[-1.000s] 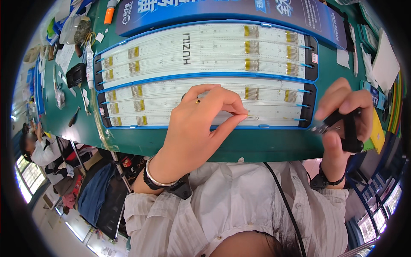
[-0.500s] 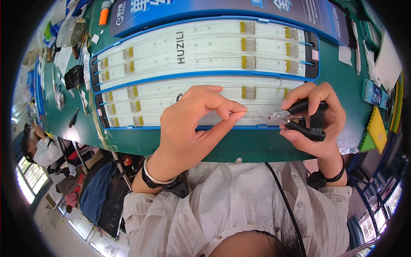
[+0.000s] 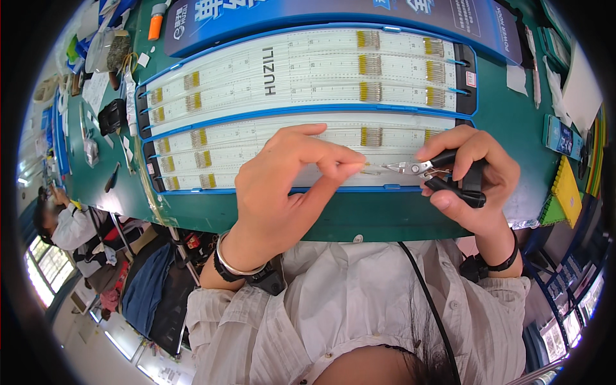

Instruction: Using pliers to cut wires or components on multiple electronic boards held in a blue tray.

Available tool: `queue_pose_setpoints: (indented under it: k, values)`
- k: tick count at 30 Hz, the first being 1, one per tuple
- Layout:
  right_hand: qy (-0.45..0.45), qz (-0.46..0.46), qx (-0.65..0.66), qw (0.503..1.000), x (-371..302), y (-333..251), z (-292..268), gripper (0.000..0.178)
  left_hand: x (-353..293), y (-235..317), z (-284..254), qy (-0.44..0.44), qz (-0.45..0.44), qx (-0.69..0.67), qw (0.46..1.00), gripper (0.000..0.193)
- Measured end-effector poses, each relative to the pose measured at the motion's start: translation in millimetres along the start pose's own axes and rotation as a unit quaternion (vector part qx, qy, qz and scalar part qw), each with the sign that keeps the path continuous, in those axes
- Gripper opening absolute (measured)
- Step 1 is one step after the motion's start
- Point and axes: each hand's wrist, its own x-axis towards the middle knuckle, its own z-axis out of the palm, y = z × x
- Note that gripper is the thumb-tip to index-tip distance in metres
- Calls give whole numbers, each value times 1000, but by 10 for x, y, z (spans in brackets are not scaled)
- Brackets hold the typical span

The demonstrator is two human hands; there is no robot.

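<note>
My left hand (image 3: pixel 276 176) is closed in a pinch, thumb against forefinger, on what looks like a small fishing hook (image 3: pixel 370 171), too fine to show its full shape. My right hand (image 3: pixel 491 173) is wrapped round small spring-loaded pliers with black handles and silver jaws (image 3: pixel 407 168). The jaw tips point left, close to my left fingertips; whether they touch the hook cannot be made out. Beneath both hands lies the lower half of an opened, blue-edged hook case (image 3: pixel 308 190). Fine lines run across its white boards, with rows of yellowish tied hooks (image 3: pixel 370 136).
The case's upper half (image 3: pixel 308 70) lies beyond my hands, with a large blue printed box (image 3: pixel 333 19) behind it. An orange-and-white bottle (image 3: pixel 156 22) stands far left. Scissors (image 3: pixel 584 154) and a yellow pad (image 3: pixel 564 190) lie at right. Another person (image 3: pixel 61 221) is at far left.
My left pinch has shifted slightly left and up. The pliers have risen a little and turned slightly, still in my right hand.
</note>
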Motion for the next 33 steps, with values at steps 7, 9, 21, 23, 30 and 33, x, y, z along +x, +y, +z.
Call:
queue_pose_setpoints:
  k: [7, 9, 21, 23, 30, 33]
  values:
    - [14, -1, -17, 1000, -12, 9, -8, 33, -2, 33, -157, 66, 20, -107, 992, 37]
    - [17, 2, -14, 1000, -14, 10, -7, 33, 33, 41, -155, 59, 25, -106, 992, 37]
    - [-7, -45, -60, 997, 28, 23, -12, 34, 78, 109, -131, -124, -52, -26, 991, 27]
    - [-7, -61, -68, 996, 33, 41, -6, 34, 73, 112, -107, -130, -51, -21, 990, 26]
    - [4, -56, -62, 996, 26, 39, -4, 35, 92, 108, -133, -147, -11, -15, 989, 25]
    - [1, -56, -61, 997, 26, 41, -9, 35, 80, 104, -107, -138, -22, -28, 990, 24]
